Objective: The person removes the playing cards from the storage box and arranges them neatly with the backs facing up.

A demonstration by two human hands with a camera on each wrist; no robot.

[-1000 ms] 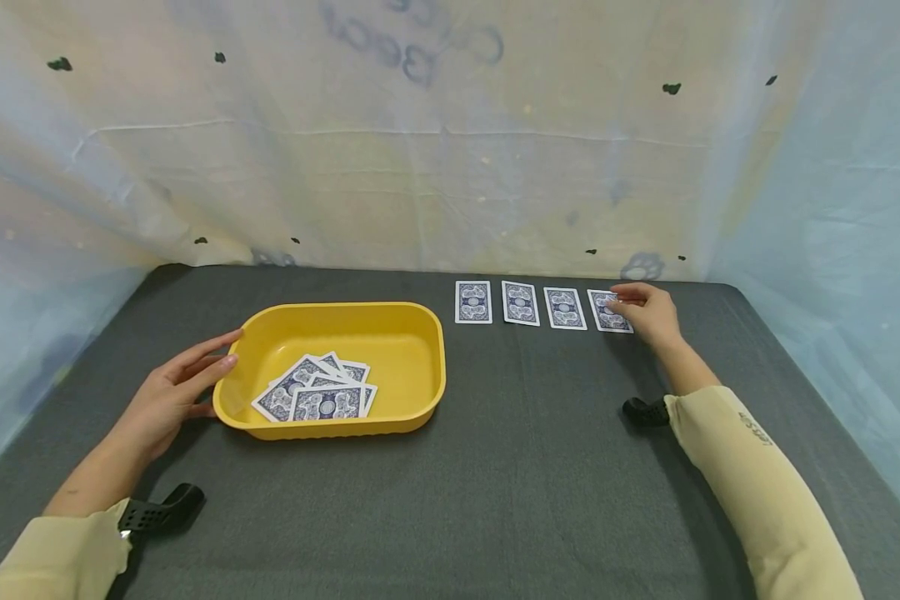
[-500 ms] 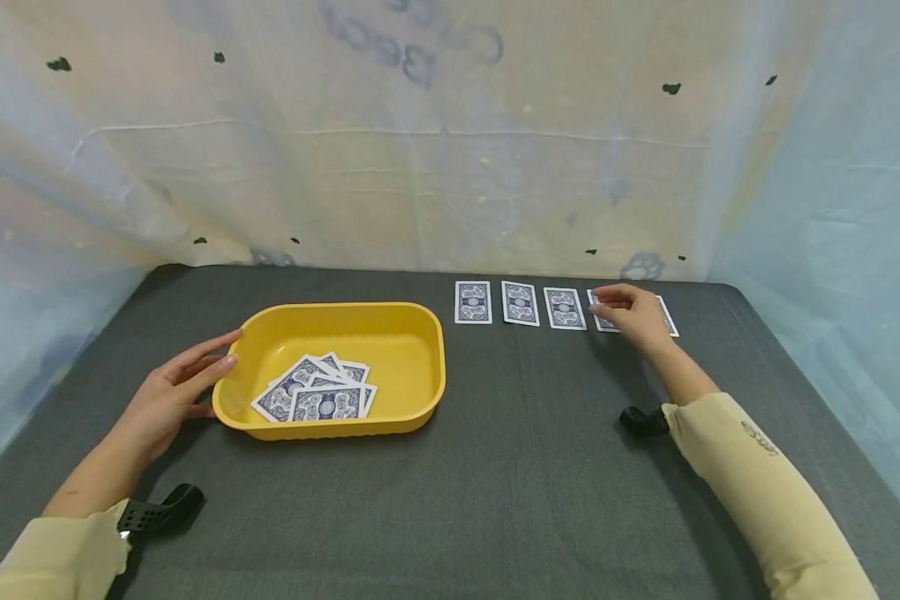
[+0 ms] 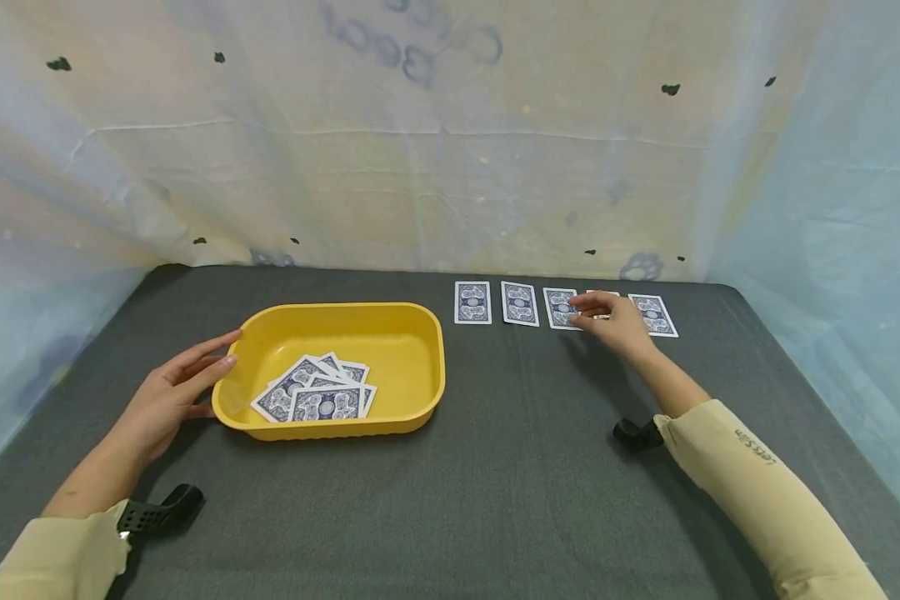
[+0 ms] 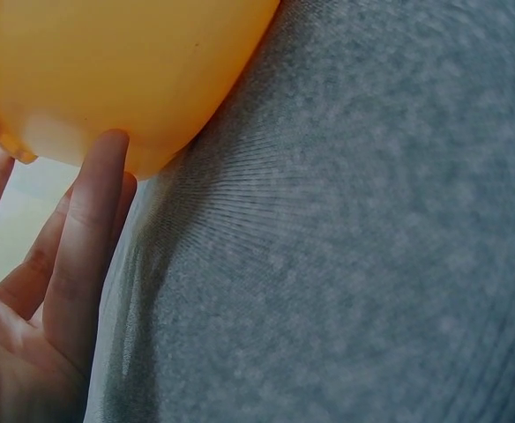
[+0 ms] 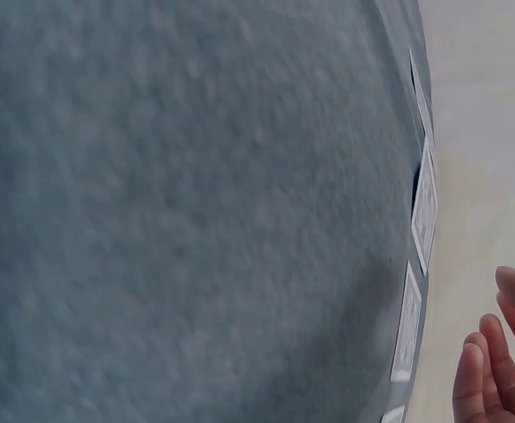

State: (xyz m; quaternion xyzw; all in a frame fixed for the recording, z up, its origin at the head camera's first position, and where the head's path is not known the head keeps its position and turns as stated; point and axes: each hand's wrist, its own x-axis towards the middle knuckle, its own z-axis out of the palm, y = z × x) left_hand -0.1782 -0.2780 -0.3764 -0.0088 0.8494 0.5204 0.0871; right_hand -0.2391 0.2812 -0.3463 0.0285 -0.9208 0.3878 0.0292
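Straight, spread fingers of my left hand (image 3: 167, 392) touch the left end of a yellow tray (image 3: 412, 317). In the left wrist view, a fingertip meets the tray's outer wall (image 4: 165, 84). Several playing cards (image 3: 328, 403) lie overlapped in the tray, patterned blue backs up. My right hand (image 3: 617, 325) is over the row of face-down cards at the back right, fingers loosely bent and holding nothing. It hides most of the fourth card and overlaps the right edge of the third card (image 3: 561, 310). In the right wrist view, the thumb and fingers (image 5: 473, 379) are apart.
At the row's left stand two cards, the first (image 3: 472, 302) and the second (image 3: 521, 304); the rightmost card (image 3: 653, 316) lies right of my hand. Dark grey cloth covers the table (image 3: 450, 517). A pale curtain (image 3: 450, 183) hangs along the table's back edge.
My right hand has moved left along the row, from the fourth card toward the third, uncovering the rightmost card. My left hand, the tray and its cards have not moved.
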